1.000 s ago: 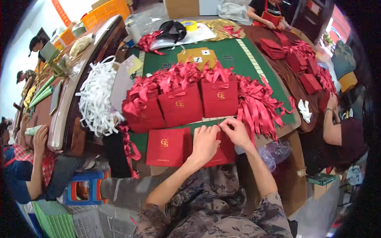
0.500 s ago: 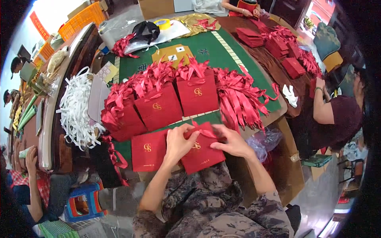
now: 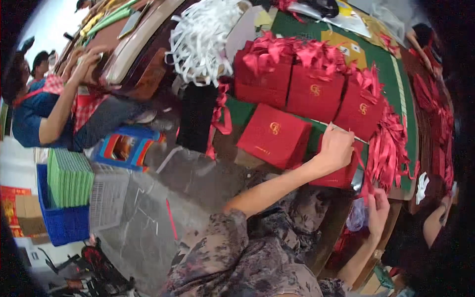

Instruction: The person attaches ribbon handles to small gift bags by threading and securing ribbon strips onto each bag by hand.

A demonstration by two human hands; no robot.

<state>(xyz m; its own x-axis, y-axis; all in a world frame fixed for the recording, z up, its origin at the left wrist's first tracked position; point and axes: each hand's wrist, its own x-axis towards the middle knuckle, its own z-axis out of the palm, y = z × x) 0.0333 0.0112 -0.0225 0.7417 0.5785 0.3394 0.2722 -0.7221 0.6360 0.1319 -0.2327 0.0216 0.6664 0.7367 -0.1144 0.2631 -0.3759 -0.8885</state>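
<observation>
My left hand (image 3: 337, 147) is closed in a pinch over a red gift bag (image 3: 332, 177), at one end of a red ribbon (image 3: 359, 159). Lower and to the right, my right hand (image 3: 378, 210) pinches the ribbon's other part, so it runs between both hands. The bag lies at the table's near edge, partly hidden by my left hand and forearm. Left of it lies another red bag (image 3: 275, 134) with a gold emblem. Behind stand several upright red bags (image 3: 315, 96) topped with ribbons. A heap of loose red ribbons (image 3: 387, 153) lies at their right.
White paper strips (image 3: 200, 42) spill from a box at the back left. A seated person (image 3: 54, 109) works at far left, beside a blue stool (image 3: 123, 148). Green stacks sit in a blue crate (image 3: 67, 225) on the floor. Another person's arm (image 3: 436, 220) shows at right.
The view has swung to the left and tilted. My hands have moved apart, the right one drawing away from the bag with ribbon between its fingers.
</observation>
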